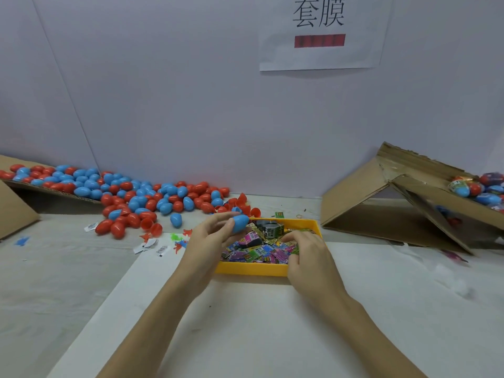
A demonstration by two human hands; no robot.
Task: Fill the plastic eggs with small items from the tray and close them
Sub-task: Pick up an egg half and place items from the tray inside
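Over the yellow tray (251, 269), your left hand (210, 238) pinches a blue egg (240, 223) while your right hand (305, 255) curls its fingers into the colourful packets (261, 249)

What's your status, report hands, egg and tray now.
Left hand holds blue egg above yellow tray. Right hand curled into the tray's packets. Nothing in the way.
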